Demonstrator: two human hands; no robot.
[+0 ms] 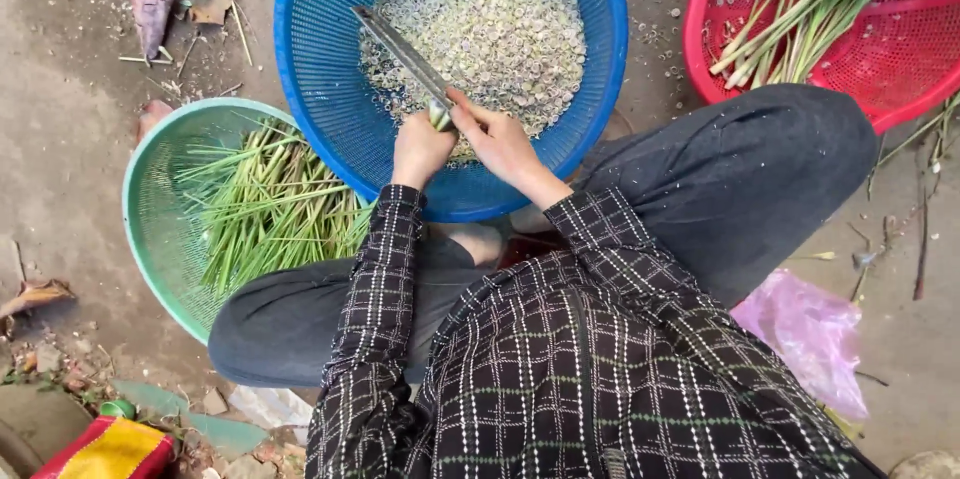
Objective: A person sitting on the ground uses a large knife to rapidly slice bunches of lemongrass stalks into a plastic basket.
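We are mid-slicing, by our judgement: our left hand (420, 147) and right hand (497, 139) meet over the blue basket (310, 59), one clamped on the knife (400, 51), the other pinching a green stalk stub (440, 117) (which hand grips which we cannot tell). Slices (490, 19) fill the basket. The next cut calls for a fresh stalk from the green basket (145, 209).

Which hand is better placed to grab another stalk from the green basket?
Left. The left hand is on the side of the green basket holding the stalks. The right hand is on the far side, over the blue basket, at the knife.
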